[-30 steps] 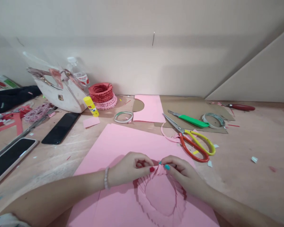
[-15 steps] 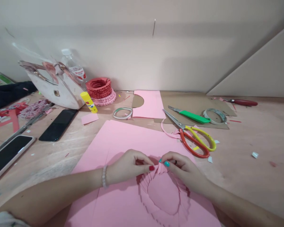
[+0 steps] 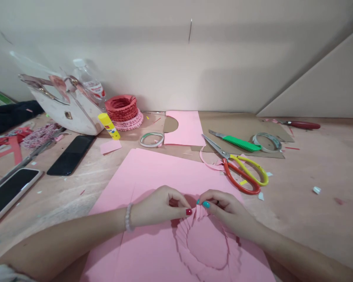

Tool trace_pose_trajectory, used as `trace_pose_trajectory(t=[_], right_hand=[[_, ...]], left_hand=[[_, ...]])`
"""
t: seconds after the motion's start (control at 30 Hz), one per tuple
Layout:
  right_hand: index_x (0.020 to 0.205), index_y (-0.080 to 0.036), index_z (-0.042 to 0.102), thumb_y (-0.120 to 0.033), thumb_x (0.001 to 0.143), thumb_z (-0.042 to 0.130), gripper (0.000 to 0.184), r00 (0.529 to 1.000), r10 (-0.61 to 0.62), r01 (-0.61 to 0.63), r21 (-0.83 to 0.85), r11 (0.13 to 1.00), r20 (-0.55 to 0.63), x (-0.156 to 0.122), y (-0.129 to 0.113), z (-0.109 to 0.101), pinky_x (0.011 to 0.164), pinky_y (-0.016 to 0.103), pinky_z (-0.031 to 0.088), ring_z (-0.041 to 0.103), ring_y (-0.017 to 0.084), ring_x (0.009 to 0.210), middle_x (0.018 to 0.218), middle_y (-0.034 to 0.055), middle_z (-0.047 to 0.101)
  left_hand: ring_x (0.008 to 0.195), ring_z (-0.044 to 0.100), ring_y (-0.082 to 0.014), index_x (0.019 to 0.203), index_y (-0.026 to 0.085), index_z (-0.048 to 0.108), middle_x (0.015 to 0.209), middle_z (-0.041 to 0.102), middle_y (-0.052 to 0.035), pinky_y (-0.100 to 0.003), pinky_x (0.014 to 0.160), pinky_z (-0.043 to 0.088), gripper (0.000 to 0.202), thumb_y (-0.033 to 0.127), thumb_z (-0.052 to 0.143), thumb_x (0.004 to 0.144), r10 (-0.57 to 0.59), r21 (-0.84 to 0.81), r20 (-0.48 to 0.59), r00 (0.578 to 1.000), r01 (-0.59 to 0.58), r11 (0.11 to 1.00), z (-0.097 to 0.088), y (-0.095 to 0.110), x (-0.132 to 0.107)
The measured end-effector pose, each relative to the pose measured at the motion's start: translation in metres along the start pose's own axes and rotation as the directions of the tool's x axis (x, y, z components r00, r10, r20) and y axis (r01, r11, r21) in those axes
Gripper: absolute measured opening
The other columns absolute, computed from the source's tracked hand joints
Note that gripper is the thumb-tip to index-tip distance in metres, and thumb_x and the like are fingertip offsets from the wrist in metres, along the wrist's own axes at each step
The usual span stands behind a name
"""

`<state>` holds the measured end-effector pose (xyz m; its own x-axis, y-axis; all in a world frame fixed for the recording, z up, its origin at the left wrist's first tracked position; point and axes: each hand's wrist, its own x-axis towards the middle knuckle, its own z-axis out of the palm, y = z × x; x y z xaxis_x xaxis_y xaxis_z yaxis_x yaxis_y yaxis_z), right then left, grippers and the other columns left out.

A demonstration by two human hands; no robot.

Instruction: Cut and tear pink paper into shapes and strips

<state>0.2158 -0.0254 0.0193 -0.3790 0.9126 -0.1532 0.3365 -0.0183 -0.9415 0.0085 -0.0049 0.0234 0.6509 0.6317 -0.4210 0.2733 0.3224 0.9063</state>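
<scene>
Pinching: left hand and right hand nip paper ring top; best keep folds narrow, even, firmly creased.

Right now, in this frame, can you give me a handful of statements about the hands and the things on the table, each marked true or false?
1. The left hand and the right hand both pinch the far edge of the pleated pink paper ring. True.
2. The right hand holds the scissors. False: they lie on the table, beyond that hand.
3. The yellow glue stick is next to the white handbag. True.
4. Only one phone is on the table. False: two dark-screened phones lie at the left.
5. A bead bracelet is on the left wrist. True.
</scene>
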Motion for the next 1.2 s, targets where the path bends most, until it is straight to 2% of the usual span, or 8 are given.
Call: trace_pose_trajectory(t=[0.2,0.37,0.67,0.9,1.07,1.2], right_hand=[[0.080,-0.021,0.068,-0.027,0.082,0.047,0.022,0.995,-0.039,0.046,-0.066,0.997,0.096,-0.003,0.000,0.003,0.054,0.022,0.037,0.049,0.012,0.058,0.069,0.0012,0.063],[0.083,-0.022,0.068,-0.022,0.083,0.045,0.024,0.986,-0.035,0.053,-0.106,0.993,0.162,-0.005,0.000,0.003,0.057,0.022,0.038,0.051,0.013,0.061,0.072,0.0008,0.064],[0.080,-0.021,0.065,-0.027,0.085,0.045,0.021,0.988,-0.003,0.018,-0.099,0.995,0.153,-0.002,0.000,0.000,0.057,0.022,0.038,0.049,0.012,0.062,0.070,0.0003,0.062],[0.087,-0.020,0.064,-0.021,0.086,0.041,0.023,0.976,-0.004,0.048,-0.200,0.979,0.217,-0.009,-0.006,0.003,0.060,0.021,0.040,0.052,0.011,0.066,0.077,0.0004,0.064],[0.086,-0.021,0.064,-0.022,0.086,0.040,0.023,0.972,0.013,0.034,-0.195,0.980,0.236,-0.008,-0.007,0.004,0.060,0.021,0.040,0.053,0.012,0.066,0.077,0.0005,0.064],[0.083,-0.021,0.063,-0.026,0.086,0.043,0.021,0.977,0.042,-0.017,-0.117,0.993,0.209,-0.004,-0.004,0.000,0.061,0.022,0.039,0.051,0.012,0.067,0.076,0.0005,0.062]], left_hand=[[0.052,0.050,-0.0073,0.071,0.011,0.066,0.058,0.058,0.0001,-0.016,0.049,0.038,0.012,0.022,0.061,0.073,-0.022,0.095,0.069,0.997,0.015,0.995,0.000,0.002,-0.003],[0.052,0.050,-0.0076,0.071,0.011,0.066,0.058,0.058,0.0001,-0.016,0.049,0.037,0.011,0.021,0.061,0.072,-0.033,0.152,0.061,0.998,0.024,0.988,0.001,0.004,-0.006],[0.051,0.050,-0.0073,0.075,0.011,0.067,0.057,0.058,0.0003,-0.015,0.049,0.038,0.013,0.021,0.060,0.073,0.010,0.128,0.062,0.998,-0.018,0.992,0.002,0.000,-0.005],[0.054,0.054,-0.0079,0.074,0.012,0.068,0.059,0.061,0.0004,-0.014,0.049,0.038,0.013,0.022,0.060,0.071,-0.030,0.264,0.037,0.999,0.019,0.964,0.004,0.008,-0.009],[0.053,0.054,-0.0074,0.075,0.013,0.068,0.059,0.061,0.0015,-0.013,0.048,0.037,0.013,0.021,0.058,0.072,-0.021,0.361,0.023,1.000,0.011,0.933,0.004,0.009,-0.011],[0.054,0.052,-0.0074,0.079,0.012,0.069,0.060,0.060,0.0008,-0.014,0.051,0.038,0.016,0.022,0.059,0.074,0.010,0.256,0.047,0.999,-0.022,0.966,0.004,0.004,-0.008]])
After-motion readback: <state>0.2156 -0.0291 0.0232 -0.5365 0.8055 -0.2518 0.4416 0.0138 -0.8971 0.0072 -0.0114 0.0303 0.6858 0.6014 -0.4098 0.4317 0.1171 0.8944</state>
